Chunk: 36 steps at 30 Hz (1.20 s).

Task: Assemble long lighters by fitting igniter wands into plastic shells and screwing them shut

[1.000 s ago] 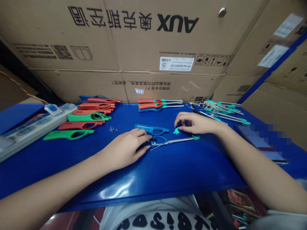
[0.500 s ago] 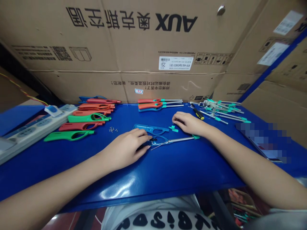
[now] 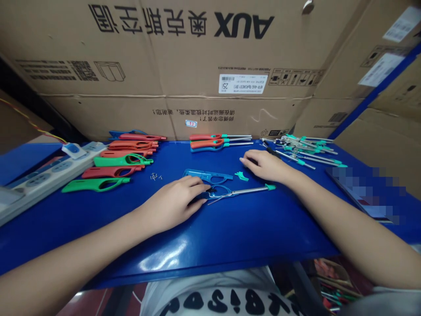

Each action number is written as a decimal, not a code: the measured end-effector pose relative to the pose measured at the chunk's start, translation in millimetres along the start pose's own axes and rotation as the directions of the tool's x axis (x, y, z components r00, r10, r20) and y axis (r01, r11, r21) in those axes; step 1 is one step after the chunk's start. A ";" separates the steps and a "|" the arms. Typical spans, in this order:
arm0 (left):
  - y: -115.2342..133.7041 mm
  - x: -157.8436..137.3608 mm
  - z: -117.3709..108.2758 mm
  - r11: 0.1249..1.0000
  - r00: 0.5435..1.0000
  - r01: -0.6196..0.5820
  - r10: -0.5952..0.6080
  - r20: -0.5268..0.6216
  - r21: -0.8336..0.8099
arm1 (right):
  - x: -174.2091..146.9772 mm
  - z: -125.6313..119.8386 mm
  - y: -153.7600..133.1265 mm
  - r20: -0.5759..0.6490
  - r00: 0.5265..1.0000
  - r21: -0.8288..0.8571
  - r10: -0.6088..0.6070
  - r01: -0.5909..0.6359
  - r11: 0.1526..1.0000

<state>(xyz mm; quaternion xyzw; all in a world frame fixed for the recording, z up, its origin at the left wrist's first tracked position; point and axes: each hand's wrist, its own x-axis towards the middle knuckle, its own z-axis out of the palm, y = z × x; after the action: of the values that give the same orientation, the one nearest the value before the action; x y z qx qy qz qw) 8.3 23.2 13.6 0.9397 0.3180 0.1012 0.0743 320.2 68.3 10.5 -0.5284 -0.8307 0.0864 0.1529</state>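
My left hand [image 3: 177,202] is pinching the tail of the blue lighter half [image 3: 213,196] on the table [image 3: 230,237]; my right hand [image 3: 265,164], loosely open, is beside the green bits [image 3: 241,176]. If my pinch slips, the metal tube [image 3: 250,190] could pop loose.

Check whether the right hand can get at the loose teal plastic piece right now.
Probably yes: the right hand is close beside the teal plastic piece, with nothing visible between them.
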 end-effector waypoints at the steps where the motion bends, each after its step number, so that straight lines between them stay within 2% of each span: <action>1: -0.1 0.0 -0.2 1.000 1.000 0.008 -0.008 -0.003 -0.006 | -1.9 -3.8 -1.5 0.036 0.999 -0.012 0.018 -0.018 1.000; 5: -1.3 0.2 -0.2 0.998 1.000 0.025 -0.026 -0.008 -0.061 | -8.4 -13.9 -6.1 0.254 0.960 0.085 -0.120 0.102 0.991; 12: -1.6 1.0 1.4 0.984 0.998 0.049 -0.053 -0.018 -0.173 | -11.6 -9.8 -24.0 0.137 0.935 0.264 -0.327 0.284 0.922; 15: 0.6 1.5 1.0 0.975 0.999 0.049 -0.053 -0.011 -0.215 | -14.8 -4.2 -39.7 0.148 0.912 0.300 -0.383 0.328 0.896; 19: 3.8 1.3 0.0 0.961 0.998 0.070 -0.068 0.019 -0.266 | -18.0 2.9 -53.1 0.215 0.887 0.275 -0.408 0.346 0.897; 24: 6.6 1.2 -1.3 0.950 0.994 0.109 -0.099 0.049 -0.294 | -18.3 6.6 -56.5 0.182 0.890 0.262 -0.417 0.365 0.893; 36: 9.1 0.5 -1.8 0.939 0.991 0.135 -0.122 0.062 -0.317 | -20.5 16.0 -65.5 0.189 0.888 0.252 -0.419 0.368 0.895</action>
<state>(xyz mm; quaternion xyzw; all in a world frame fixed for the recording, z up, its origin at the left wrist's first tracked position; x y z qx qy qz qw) 13.6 16.5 17.3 0.8943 0.3564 0.1267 0.2390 267.0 22.1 12.1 -0.3148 -0.9193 0.2028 0.1213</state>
